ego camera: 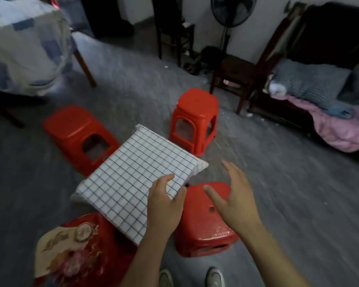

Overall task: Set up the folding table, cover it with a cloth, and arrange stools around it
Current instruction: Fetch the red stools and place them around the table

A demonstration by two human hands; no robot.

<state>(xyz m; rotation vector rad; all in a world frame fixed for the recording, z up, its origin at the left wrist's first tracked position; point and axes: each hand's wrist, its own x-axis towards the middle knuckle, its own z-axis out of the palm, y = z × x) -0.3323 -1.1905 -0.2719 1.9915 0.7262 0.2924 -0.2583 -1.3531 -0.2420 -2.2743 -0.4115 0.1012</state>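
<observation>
**Around the tabletop: nearly done**

At its near right corner the left hand (166, 204) lies flat on the checked cloth (133, 170), grip released. The right hand (232, 195) hovers spread over a red stool (203, 228). Three other stools (195, 119) ring the covered tabletop, so only nudging seems left.

Four red plastic stools (71, 129) (197, 104) (205, 224) (85, 245) ring one checked-cloth table (137, 175), at ten, one, five and seven o'clock (the last floral-covered). Two hands (164, 204) (234, 195), one pedestal fan (232, 11).
</observation>
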